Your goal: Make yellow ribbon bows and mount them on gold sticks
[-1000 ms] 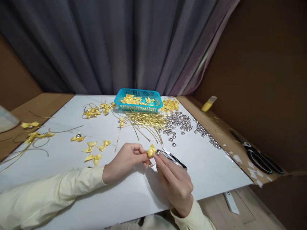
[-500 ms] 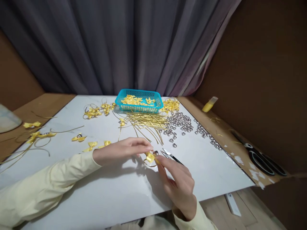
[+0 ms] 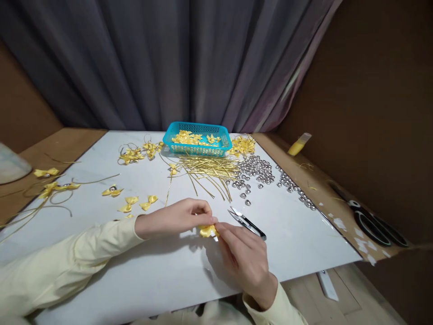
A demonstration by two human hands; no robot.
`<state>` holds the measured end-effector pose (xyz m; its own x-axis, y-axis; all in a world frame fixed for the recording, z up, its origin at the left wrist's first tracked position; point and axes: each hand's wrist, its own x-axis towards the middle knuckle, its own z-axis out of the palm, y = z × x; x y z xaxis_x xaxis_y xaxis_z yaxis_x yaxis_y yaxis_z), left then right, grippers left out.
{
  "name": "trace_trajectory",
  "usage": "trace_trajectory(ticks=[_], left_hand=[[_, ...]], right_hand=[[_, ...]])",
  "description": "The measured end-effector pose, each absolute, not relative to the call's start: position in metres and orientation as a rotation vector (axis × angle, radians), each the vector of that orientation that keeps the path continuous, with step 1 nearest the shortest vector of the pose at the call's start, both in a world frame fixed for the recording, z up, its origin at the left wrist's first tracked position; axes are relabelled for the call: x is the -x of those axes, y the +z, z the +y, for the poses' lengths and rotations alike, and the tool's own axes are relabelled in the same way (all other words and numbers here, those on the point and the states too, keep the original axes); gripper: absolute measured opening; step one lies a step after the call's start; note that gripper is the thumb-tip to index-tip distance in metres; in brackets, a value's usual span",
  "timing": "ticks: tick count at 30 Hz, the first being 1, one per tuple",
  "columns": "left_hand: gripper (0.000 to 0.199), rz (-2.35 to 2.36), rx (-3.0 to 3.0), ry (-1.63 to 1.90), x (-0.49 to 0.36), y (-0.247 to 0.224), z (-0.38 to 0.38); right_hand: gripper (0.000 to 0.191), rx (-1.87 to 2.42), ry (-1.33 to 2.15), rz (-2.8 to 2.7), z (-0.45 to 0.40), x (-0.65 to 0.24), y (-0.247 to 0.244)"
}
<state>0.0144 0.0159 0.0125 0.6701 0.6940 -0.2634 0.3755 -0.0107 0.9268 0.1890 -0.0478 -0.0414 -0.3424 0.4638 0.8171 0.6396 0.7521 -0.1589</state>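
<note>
A yellow ribbon bow [image 3: 207, 231] is pinched between my two hands, just above the white board [image 3: 162, 280]. My left hand [image 3: 182, 214] comes in from the left, its thumb and fingertips closed at the bow's upper edge. From the right, my right hand [image 3: 243, 255] grips the bow's right end. The fingers hide most of the bow's upper part; no bell shows on it now. Thread snips [image 3: 248, 223] with black handles lie beside my right hand. Silver bells [image 3: 255, 169] are scattered beyond, to the right of a bundle of gold cords [image 3: 209, 167].
A blue basket [image 3: 203, 150] at the back holds yellow bows. More bows lie left, including one bow [image 3: 149, 202] near my left sleeve. Black scissors [image 3: 375, 225], a yellow-filled tube [image 3: 299, 144] and paper scraps [image 3: 339, 224] lie along the right edge.
My fingertips have drawn together over the bow, covering the silver bell and cord loop seen before. My right hand shifted slightly left, and the snips are more exposed.
</note>
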Motion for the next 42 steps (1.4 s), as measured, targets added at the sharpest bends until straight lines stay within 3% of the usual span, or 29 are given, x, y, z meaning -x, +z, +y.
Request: trace_trajectory(ticks=[7, 14, 21, 35, 42], left_hand=[[0.029, 0.86, -1.531, 0.24, -0.0105, 0.0141, 0.0176], [0.021, 0.834, -1.366, 0.334, -0.0113, 0.0126, 0.0162], [0.017, 0.764, -1.27, 0.311, -0.0122, 0.009, 0.0184], [0.019, 0.826, -1.216, 0.393, -0.0146, 0.0069, 0.0198], [0.02, 0.754, -1.201, 0.383, -0.0133, 0.0051, 0.0174]], right_hand=[[0.035, 0.813, -0.243, -2.054, -0.0498, -0.1918, -0.0435], [0.039, 0.936, 0.011, -1.953, -0.0462, -0.1891, -0.0477], [0.049, 0.934, 0.023, -1.906, -0.0479, -0.1855, -0.0487], [0.022, 1.341, -0.06, -1.588, -0.0488, -0.1841, -0.0477], [0.016, 1.424, 0.136, -1.477, -0.0435, -0.1844, -0.0449]])
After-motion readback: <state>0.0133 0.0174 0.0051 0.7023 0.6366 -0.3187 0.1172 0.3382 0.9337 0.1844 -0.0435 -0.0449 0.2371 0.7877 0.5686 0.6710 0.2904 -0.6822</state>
